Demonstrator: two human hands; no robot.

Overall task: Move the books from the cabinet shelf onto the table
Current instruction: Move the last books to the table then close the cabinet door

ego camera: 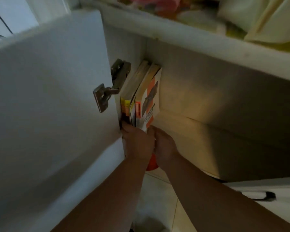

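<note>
We stand at an open cabinet, its white door [45, 91] swung wide on the left and filling much of the view, a metal hinge [107, 92] at its inner edge. Past it, the cabinet shelf [216, 134] runs pale and mostly bare to the right — above it, a higher ledge carries a blurred clutter we cannot make out. Tucked against the cabinet's left wall, a small group of books [141, 96] stands on edge, the outermost showing an orange-and-white cover. Our left hand [137, 141] closes around the near end of the group from the left side; our right hand [164, 148] presses in from the right, fingers curled on the same end, the two hands nearly touching. Something orange-red shows just under the wrists; we cannot tell what it is. We judge this the pick-up step: the books are gripped but not yet off the shelf. The next move calls for drawing them out together, squeezed firmly so none slips, clear of the door, then turning to the worktop — out of view here.
</note>
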